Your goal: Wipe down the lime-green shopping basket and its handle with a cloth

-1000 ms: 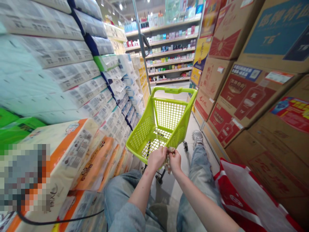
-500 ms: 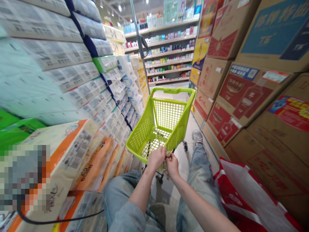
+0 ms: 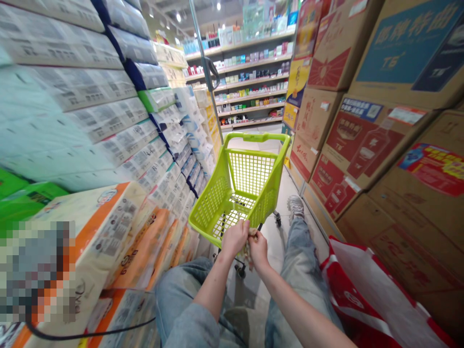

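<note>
My left hand point(image 3: 235, 239) and my right hand point(image 3: 258, 247) are close together above my lap, both with closed fingers. Between them they pinch a small beige patterned piece of cloth point(image 3: 248, 253). Part of it bunches up at the fingertips and part dangles below; its exact kind is unclear. Just beyond my hands stands a lime-green plastic shopping cart point(image 3: 204, 230) with a lattice basket, its near rim right by my left hand. Nothing lies in the visible part of the basket.
Wrapped paper packs point(image 3: 126, 118) are stacked high on the left, with orange-and-cream packs point(image 3: 99, 212) nearer. Cardboard cartons point(image 3: 362, 140) line the right. A red-and-white bag point(image 3: 358, 290) sits beside my leg. A metal pole point(image 3: 205, 53) and stocked shelves point(image 3: 250, 63) stand beyond the cart.
The view has shifted slightly, so the far shelves and cartons appear a little further left. Both hands keep nearly the same pose on the cloth.
</note>
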`<act>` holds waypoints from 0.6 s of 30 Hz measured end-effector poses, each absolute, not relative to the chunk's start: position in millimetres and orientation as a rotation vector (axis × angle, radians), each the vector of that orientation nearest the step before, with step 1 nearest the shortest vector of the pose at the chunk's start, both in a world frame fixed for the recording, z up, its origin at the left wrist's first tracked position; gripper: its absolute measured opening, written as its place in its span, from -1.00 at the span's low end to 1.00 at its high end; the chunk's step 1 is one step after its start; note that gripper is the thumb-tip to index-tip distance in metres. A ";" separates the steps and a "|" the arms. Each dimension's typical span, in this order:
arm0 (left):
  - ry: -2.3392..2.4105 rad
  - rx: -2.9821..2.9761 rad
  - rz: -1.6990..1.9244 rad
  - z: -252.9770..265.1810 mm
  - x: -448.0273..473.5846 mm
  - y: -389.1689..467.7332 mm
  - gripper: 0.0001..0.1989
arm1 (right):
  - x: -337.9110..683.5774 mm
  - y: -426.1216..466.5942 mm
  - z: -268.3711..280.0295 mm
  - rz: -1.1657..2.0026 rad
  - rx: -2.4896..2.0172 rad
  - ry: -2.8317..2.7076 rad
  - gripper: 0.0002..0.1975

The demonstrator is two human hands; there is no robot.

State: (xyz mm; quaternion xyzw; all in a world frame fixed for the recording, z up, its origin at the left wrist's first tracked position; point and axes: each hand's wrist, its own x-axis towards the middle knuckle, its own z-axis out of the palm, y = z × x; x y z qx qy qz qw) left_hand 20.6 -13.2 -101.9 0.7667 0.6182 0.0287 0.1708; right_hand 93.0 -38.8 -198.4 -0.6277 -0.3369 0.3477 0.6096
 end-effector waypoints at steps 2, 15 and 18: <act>1.753 2.187 0.081 -102.1 20.2 -12.9 -0.50 | 89.8 -42.6 -195.4 0.810 -1.419 -0.813 -0.81; 1.735 2.245 0.078 -107.6 20.6 -11.2 -0.50 | 94.4 -37.6 -189.9 0.762 -1.424 -0.823 -0.84; 1.758 2.212 0.074 -106.7 20.5 -10.8 -0.50 | 90.5 -44.6 -186.7 0.783 -1.401 -0.852 -0.85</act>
